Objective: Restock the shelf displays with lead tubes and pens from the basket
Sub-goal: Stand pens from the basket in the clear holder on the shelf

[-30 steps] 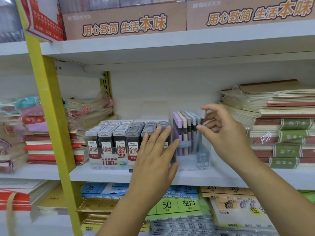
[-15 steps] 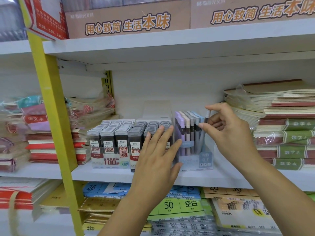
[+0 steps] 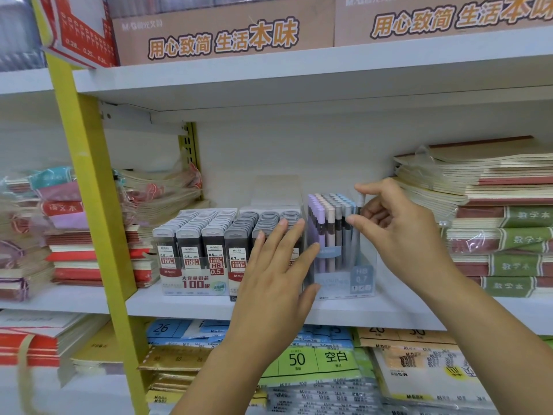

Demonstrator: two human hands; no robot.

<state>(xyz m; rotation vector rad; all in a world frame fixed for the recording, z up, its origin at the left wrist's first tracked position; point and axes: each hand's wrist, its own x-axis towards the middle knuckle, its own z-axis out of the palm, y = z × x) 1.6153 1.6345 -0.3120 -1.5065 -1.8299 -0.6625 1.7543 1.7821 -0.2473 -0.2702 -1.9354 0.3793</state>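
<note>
A clear display box of pastel lead tubes stands on the white shelf. My right hand pinches a grey lead tube at the box's right rear corner, partly lowered among the others. With straight fingers, my left hand presses flat against the box's left front. To the left stands a display of black and grey lead cases, packed in rows. The basket is out of sight.
Stacks of notebooks fill the shelf to the right, close behind my right hand. More wrapped notebooks lie left of a yellow upright post. Paper packs sit below, cardboard boxes above.
The grey tube in my right hand has sunk a little lower into the box's right rear corner. My left hand stays flat against the box front.
</note>
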